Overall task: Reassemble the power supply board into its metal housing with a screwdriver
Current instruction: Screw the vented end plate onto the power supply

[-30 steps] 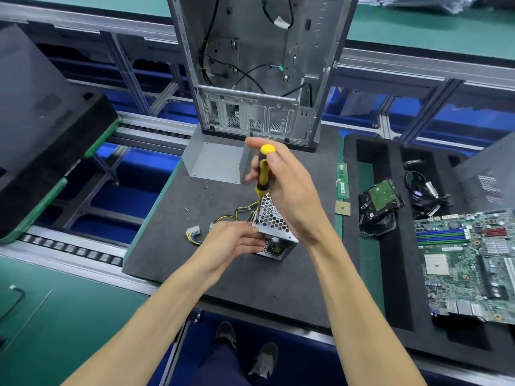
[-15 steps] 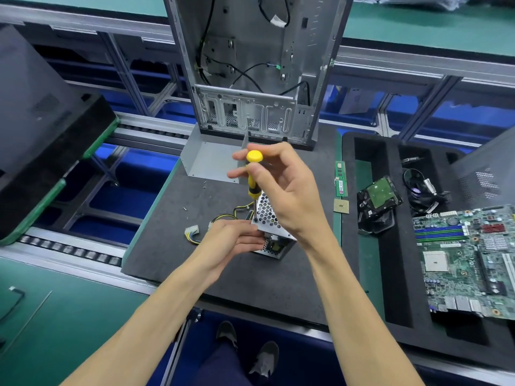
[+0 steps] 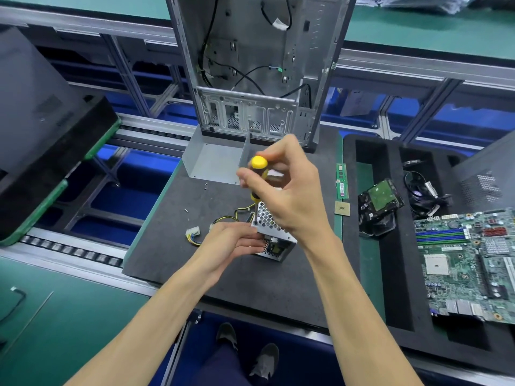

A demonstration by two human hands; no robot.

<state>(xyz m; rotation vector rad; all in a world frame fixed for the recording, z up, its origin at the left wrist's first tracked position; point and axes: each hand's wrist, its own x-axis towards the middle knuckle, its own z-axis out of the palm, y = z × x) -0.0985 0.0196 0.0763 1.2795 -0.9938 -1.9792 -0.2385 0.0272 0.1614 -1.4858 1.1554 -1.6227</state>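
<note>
Right hand (image 3: 281, 188): fingers curled round the screwdriver (image 3: 257, 176) handle.
Left hand (image 3: 237, 240): holds the housing (image 3: 274, 238) on the mat (image 3: 223, 274).
Axis: shaft near upright — tip on the housing's top corner, just beside left fingertips.

From where I watch, a dark grey foam mat (image 3: 250, 280) covers the tabletop, edged in green. Left of the mat a roller conveyor rail (image 3: 69, 250) runs past, with blue bins showing below through an aluminium frame (image 3: 131, 87). Beyond the mat lies a green work surface (image 3: 418, 32). Below the mat's near edge I see a dark floor. Light is even and bright.
</note>
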